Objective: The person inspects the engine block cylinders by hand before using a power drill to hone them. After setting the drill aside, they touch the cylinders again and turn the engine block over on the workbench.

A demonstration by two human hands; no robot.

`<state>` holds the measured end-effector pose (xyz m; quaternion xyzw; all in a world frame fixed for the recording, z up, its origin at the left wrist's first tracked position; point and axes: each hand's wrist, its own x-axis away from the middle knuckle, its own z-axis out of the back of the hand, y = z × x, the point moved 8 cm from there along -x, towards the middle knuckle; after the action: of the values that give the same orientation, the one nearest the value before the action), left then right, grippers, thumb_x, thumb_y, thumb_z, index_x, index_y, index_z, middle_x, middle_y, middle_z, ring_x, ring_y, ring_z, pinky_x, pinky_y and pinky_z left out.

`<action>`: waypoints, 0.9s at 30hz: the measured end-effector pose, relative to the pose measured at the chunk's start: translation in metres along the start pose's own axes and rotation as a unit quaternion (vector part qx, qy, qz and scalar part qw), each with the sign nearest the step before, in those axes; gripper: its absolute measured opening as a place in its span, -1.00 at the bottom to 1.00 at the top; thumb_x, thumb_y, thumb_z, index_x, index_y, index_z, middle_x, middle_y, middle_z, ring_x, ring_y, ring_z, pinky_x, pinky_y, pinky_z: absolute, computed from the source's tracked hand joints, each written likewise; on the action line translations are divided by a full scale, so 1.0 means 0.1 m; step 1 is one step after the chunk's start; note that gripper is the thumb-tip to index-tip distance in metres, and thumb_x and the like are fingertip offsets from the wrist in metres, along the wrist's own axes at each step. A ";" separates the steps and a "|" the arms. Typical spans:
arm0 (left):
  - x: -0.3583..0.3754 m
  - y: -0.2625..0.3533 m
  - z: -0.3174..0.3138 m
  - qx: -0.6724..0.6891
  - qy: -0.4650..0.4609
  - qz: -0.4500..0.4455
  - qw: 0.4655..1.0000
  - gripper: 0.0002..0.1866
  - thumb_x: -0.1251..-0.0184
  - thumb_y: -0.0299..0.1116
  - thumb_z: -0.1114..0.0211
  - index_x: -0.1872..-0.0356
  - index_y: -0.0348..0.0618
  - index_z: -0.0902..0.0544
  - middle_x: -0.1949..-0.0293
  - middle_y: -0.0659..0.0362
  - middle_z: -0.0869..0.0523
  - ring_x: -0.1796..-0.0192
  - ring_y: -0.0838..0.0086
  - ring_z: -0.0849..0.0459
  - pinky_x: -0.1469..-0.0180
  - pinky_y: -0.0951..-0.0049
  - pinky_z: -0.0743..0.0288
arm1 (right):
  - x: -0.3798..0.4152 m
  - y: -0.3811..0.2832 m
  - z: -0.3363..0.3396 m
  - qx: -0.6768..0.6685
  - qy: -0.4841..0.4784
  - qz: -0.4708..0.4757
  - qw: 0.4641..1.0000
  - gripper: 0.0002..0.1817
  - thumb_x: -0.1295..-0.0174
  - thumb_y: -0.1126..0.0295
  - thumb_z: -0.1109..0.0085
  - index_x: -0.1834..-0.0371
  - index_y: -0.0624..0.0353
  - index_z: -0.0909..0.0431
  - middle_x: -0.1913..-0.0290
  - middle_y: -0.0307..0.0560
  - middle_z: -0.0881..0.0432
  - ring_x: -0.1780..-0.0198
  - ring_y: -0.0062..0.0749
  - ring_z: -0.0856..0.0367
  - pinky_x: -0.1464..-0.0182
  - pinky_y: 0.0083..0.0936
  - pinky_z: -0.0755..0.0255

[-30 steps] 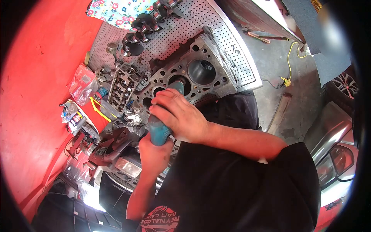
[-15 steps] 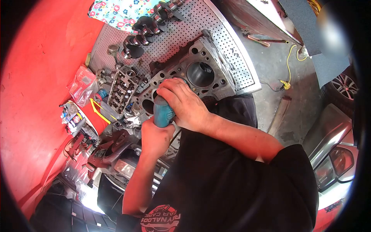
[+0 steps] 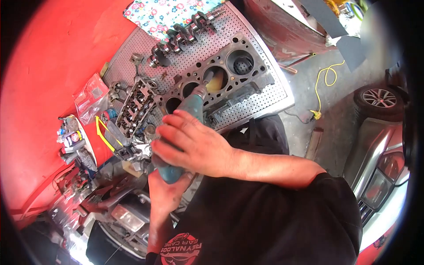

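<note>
My left hand point(image 3: 167, 192) grips the lower end of a teal power tool point(image 3: 192, 108). Across the tool's body lies my right hand point(image 3: 198, 148), its fingers curved over the casing. The tool leans over a grey engine block point(image 3: 243, 88), its metal nose pointing at a middle bore. A thin shaft point(image 3: 207, 78) runs from the nose to that bore, where something yellowish is blurred. Several round bores show along the block's top face. Beyond the block lies a crankshaft point(image 3: 179, 39).
A perforated metal table point(image 3: 132, 43) carries a floral cloth point(image 3: 165, 15), a cylinder head point(image 3: 140, 106) and a piston point(image 3: 137, 57). Bagged parts point(image 3: 92, 93) lie at the left. A yellow cord point(image 3: 319, 90) and a wheel point(image 3: 379, 98) are at the right.
The tool and both hands have moved down in view, away from the block, and the tool now tilts more. Its nose and shaft have come into sight. The whole view has shifted slightly.
</note>
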<state>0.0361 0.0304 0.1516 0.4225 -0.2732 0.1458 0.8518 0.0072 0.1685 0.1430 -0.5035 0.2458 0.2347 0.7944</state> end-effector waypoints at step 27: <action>-0.18 -3.38 0.64 0.644 -0.197 0.002 0.739 -0.35 -0.57 0.10 -0.18 -0.37 -0.28 -0.54 -0.26 -0.03 -0.68 -0.25 0.14 -0.71 -0.36 0.11 -0.59 | 1.20 -1.46 -2.47 0.128 -0.249 0.350 0.894 -0.56 -0.28 0.21 -0.18 -0.25 -0.30 -0.46 -0.26 -0.29 -0.51 -0.39 -0.26 -0.47 -0.55 0.11 -0.19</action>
<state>0.1613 -0.2243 -0.0434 0.8891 -0.2765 0.2019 0.3037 0.1519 -0.0986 0.0755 -0.2036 0.2278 0.5817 0.7539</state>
